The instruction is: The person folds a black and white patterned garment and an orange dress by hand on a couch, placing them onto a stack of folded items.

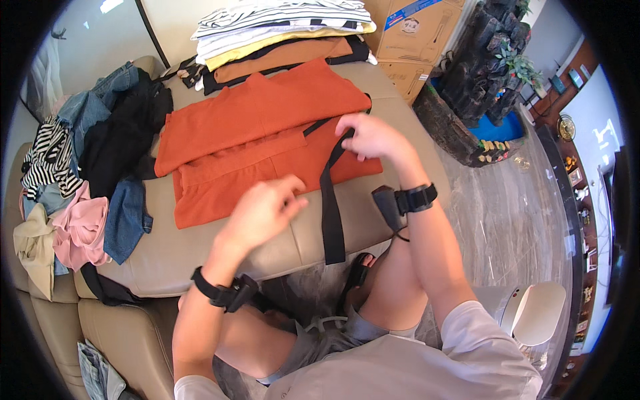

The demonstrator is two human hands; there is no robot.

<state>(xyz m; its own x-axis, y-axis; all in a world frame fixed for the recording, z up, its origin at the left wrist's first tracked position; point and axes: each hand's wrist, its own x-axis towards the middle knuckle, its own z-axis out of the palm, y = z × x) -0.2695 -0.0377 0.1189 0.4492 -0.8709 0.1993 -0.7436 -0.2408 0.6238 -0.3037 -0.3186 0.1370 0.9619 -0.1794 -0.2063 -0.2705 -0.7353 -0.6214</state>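
The right fingers [350, 123] are pinching a flat black fabric strap [331, 217]; the left fingers [288, 185] are hanging loosely curled, apparently empty. Beneath, the folded rust-orange cloth garment [257, 110] is lying on a beige leather couch [287, 248], probably light and floppy, best gripped by its folds.

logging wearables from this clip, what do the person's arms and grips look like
Left grip and right grip wear no gloves. The left wrist has a black strap with a blocky device; the right, another black strap with a dark wedge-shaped device and thin cable. The short sleeves are pale grey.
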